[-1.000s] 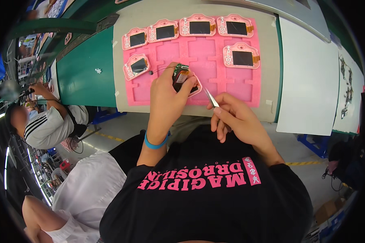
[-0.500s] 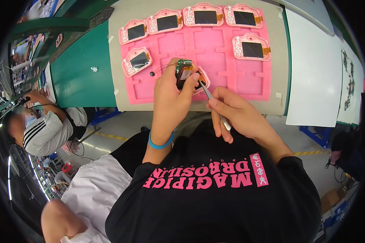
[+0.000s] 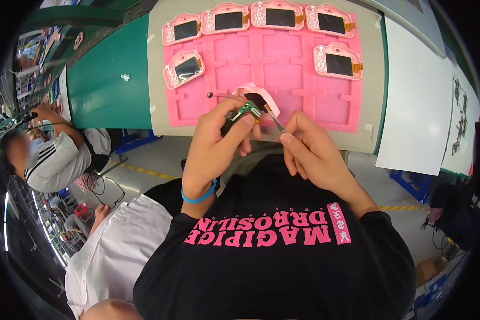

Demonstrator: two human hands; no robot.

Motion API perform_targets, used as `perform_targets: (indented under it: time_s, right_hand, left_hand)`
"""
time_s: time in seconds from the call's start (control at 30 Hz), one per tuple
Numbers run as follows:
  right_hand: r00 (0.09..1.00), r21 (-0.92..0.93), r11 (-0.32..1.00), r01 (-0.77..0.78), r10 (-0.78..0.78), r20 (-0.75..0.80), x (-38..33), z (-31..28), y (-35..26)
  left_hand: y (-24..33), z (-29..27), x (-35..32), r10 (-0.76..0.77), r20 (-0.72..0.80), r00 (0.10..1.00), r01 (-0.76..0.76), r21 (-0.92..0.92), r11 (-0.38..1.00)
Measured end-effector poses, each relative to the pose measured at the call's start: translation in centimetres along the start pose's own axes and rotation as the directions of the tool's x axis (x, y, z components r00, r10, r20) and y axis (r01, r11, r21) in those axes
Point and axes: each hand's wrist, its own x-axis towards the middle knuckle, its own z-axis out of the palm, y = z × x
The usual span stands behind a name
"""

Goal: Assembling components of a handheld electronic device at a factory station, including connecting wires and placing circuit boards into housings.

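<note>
A green circuit board (image 3: 249, 110) with a black part beneath it is pinched between the thumb and fingers of my left hand (image 3: 212, 143). From it a thin wire runs left to a small dark round piece (image 3: 210, 95). Just beyond the board, a pink case (image 3: 272, 101) with a dark screen sits tilted, partly hidden by the board and fingers. Metal tweezers (image 3: 276, 122) are gripped in my right hand (image 3: 316, 152). Their tips meet the orange flat cable (image 3: 268, 108) at the case's near side; whether they clamp it I cannot tell.
Several pink cases with screens (image 3: 338, 65) rest along the back and sides of a pink foam tray (image 3: 234, 69). White sheets (image 3: 410, 96) lie to the right. A small white piece (image 3: 125, 77) is on the green mat (image 3: 106, 96). Another person (image 3: 64, 154) sits at left.
My left hand has drawn the board nearer and tilted it, showing more of its green face. The pink case is more exposed and turned. The tweezers' tips have shifted slightly nearer.
</note>
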Motion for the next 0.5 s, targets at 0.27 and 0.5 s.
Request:
perform_targets:
  time_s: [0.27, 0.5]
  right_hand:
    - [0.992, -0.251, 0.967, 0.034, -0.062, -0.105, -0.4, 0.3, 0.4]
    - [0.976, -0.351, 0.930, 0.108, -0.166, -0.141, -0.8, 0.4, 1.3]
  left_hand:
    - [-0.3, 0.6, 0.1, 0.000, 0.050, 0.999, 0.002, -0.029, 1.000]
    - [-0.3, 0.9, 0.1, -0.009, 0.050, 0.999, 0.011, -0.022, 1.000]
